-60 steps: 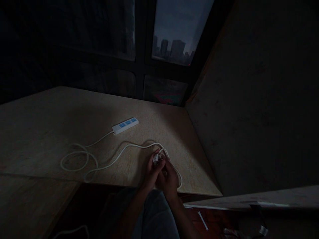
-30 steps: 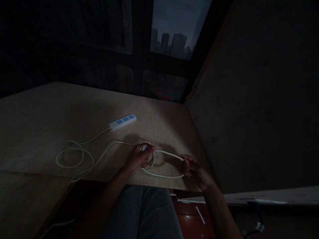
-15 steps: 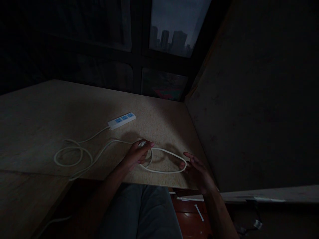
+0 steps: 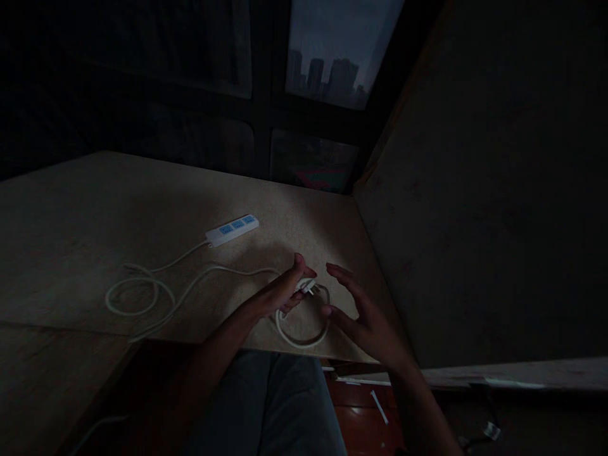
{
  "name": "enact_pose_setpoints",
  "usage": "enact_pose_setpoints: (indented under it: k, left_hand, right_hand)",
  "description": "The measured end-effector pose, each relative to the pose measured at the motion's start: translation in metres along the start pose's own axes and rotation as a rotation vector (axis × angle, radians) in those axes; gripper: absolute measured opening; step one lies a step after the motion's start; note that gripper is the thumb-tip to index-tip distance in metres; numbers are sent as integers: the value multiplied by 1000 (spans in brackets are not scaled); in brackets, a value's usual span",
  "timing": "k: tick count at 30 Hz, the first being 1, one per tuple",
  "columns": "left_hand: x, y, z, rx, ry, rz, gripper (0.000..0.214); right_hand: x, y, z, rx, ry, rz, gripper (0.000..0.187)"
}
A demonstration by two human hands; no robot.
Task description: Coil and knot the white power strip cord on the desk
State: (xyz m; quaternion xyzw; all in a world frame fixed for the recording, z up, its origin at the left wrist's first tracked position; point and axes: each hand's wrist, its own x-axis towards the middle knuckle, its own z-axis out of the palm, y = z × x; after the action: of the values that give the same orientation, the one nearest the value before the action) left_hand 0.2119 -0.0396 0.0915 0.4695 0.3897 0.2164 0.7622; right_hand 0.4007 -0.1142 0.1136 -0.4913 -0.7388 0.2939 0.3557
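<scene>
Power strip (image 4: pixel 232 230) hasn't budged on the tabletop (image 4: pixel 308 212), but the left hand (image 4: pixel 285 291) has shifted further right of it, fingers clamped on the plug (image 4: pixel 306 285), which shows way better now. The cord loop (image 4: pixel 304 346), also near-right of the power strip, has shrunk from that stretched oval. Right hand's (image 4: pixel 365 316) beside it, fingers spread apart; can't tell if the thumb's touching.

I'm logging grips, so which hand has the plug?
The left hand: it holds the white pronged plug. The right hand is open, thumb and fingers apart, beside the cord loop; whether its thumb touches that is unclear.
</scene>
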Motion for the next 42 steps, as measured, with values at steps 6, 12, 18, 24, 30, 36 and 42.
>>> enact_pose_setpoints:
  k: [6,12,18,24,30,36,42]
  left_hand:
    - [7,9,14,97,-71,87,98]
    - [14,7,8,-28,-63,84,103]
    - [16,15,12,-21,-27,110,100]
    - [16,18,4,10,-11,128,95]
    - [7,29,1,-266,-18,54,75]
    - [7,33,-15,-143,121,195,70]
    - [5,-12,-65,187,273,616,60]
  right_hand:
    - [41,-33,-1,-406,-292,-184,52]
    - [59,-51,-3,-717,-459,-28,43]
    - [77,-53,-1,-763,-484,37,58]
    - [87,-46,1,-929,-460,-64,43]
    - [87,-43,2,-1040,-470,-117,23]
    - [93,-48,-18,-1036,-375,-109,24]
    - [96,-41,-67,-575,-165,71,33]
